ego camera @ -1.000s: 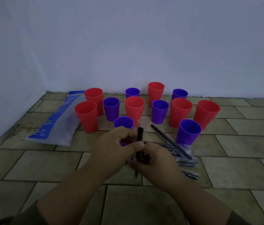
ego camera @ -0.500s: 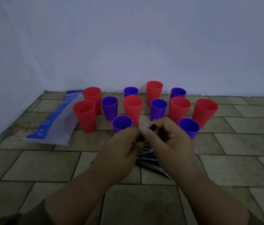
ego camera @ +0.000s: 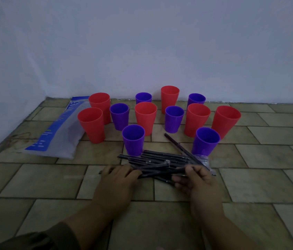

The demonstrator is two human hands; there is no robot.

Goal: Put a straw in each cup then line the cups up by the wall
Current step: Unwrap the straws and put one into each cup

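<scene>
touching the scattered straws (ego camera: 162, 159), both hands (ego camera: 118, 181)

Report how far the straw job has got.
Done: nothing; every cup is empty. In hand: straws lie piled on the floor, left hand resting on them, right hand pinching some. Left: fill all twelve cups, line them by the wall.

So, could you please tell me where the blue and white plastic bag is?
In the head view, the blue and white plastic bag lies on the tiled floor at the left, by the wall corner, left of the two leftmost red cups.
</scene>
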